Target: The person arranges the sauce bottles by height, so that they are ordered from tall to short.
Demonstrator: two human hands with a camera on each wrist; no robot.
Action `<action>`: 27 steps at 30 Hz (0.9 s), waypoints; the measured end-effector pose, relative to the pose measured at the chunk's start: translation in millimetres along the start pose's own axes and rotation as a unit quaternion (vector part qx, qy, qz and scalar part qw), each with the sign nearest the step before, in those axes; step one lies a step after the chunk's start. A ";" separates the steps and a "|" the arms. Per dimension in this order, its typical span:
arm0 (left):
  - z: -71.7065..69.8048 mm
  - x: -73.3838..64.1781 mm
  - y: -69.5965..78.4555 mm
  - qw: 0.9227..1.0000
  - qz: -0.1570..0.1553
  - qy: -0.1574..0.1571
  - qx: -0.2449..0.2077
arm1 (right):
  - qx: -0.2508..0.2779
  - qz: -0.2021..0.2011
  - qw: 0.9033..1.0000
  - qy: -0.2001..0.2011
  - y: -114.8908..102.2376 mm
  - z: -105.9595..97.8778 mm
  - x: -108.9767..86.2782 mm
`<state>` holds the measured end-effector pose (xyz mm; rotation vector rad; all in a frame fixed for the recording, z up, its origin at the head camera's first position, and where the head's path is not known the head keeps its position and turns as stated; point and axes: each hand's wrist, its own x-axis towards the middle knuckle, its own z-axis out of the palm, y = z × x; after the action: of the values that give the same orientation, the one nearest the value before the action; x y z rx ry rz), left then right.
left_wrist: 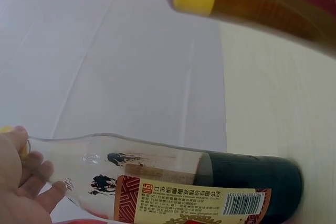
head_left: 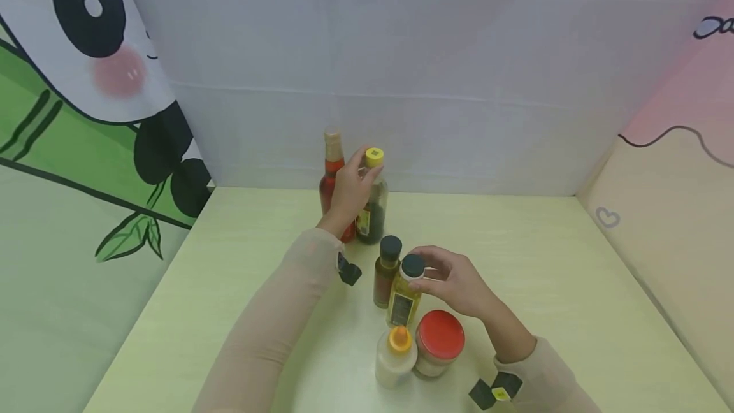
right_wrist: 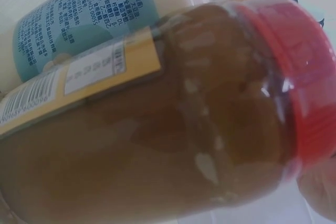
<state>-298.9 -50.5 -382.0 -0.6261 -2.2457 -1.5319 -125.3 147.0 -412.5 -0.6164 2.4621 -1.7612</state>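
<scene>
My left hand [head_left: 351, 191] grips the neck of a clear glass bottle of dark sauce [head_left: 375, 209] with a yellow cap. In the left wrist view, fingers curl round that neck at the left edge, and the bottle's label faces the camera. Just left of it stands a red bottle [head_left: 328, 191], partly behind the hand. Nearer the front, my right hand [head_left: 461, 282] holds a small bottle of yellow liquid [head_left: 406, 301] just below its black cap, between thumb and fingers. A brown bottle with a dark cap [head_left: 385, 282] stands close behind it, to the left.
In front of the right hand's bottle are a red-lidded jar [head_left: 440, 336] and a pale squeeze bottle [head_left: 392, 367] with an orange tip, side by side. The jar [right_wrist: 157, 129] fills much of the right wrist view. A white cloth wall [head_left: 430, 94] borders the table's back edge.
</scene>
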 end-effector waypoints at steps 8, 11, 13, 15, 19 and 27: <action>-3.0 2.9 0.3 1.000 -0.014 -0.003 -0.003 | -0.006 -0.001 1.000 0.000 -1.3 0.7 1.2; -4.4 4.0 0.9 1.000 -0.024 -0.002 -0.003 | -0.005 -0.001 1.000 -0.001 -1.8 0.5 2.0; -5.1 4.3 1.4 1.000 -0.028 -0.006 -0.001 | -0.006 0.000 1.000 -0.001 -2.4 0.2 2.3; -5.6 4.5 2.1 0.999 -0.031 -0.011 0.002 | -0.005 0.000 1.000 -0.001 -3.0 -0.1 2.5; -5.9 4.8 2.1 0.999 -0.043 -0.016 0.000 | -0.006 0.002 1.000 -0.002 -3.5 -0.1 2.9; -5.3 2.9 1.7 0.998 -0.055 -0.014 -0.018 | -0.004 0.001 1.000 -0.006 -2.3 -0.1 1.9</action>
<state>-300.2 -54.4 -377.3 -0.5460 -2.3131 -1.6289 -126.4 145.9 -410.1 -0.6241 2.4633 -1.7416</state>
